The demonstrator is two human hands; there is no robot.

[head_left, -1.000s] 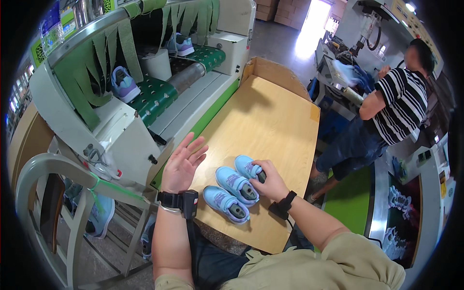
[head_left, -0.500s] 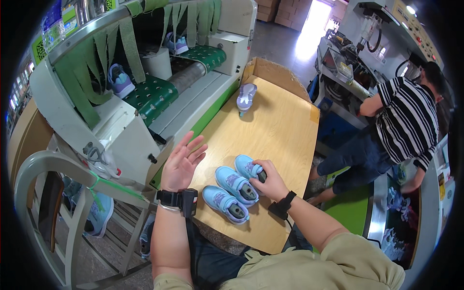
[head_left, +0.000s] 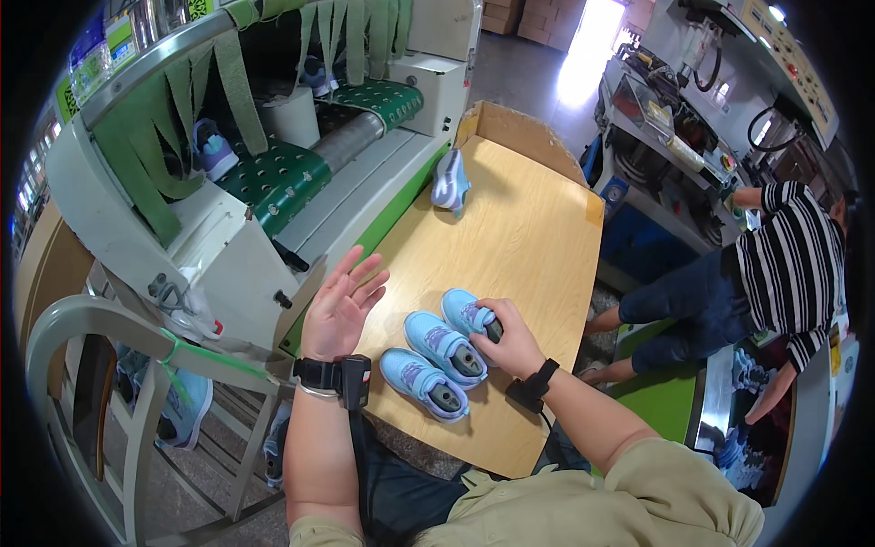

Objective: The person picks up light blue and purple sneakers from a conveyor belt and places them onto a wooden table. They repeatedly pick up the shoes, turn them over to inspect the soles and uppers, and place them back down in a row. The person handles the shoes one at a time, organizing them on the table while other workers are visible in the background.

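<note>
Shoes (head_left: 445, 343), three in light blue, sit by the near edge of the surface (head_left: 510, 237), toes pointing away, probably leaving the openings in reach; the right hand (head_left: 510, 339) grips the rightmost shoe (head_left: 462, 311) around its heel; the left hand (head_left: 339, 312), open, hovers by the left edge

Left hand (head_left: 337, 316) palm-up, fingers (head_left: 367, 267) apart; right hand (head_left: 514, 342) palm-down, fingers (head_left: 493, 307) bent.

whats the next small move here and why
Perhaps the right hand could let go of the blue shoe it grasps: that shoe already sits beside two similar shoes, while the left hand is open and empty.
</note>
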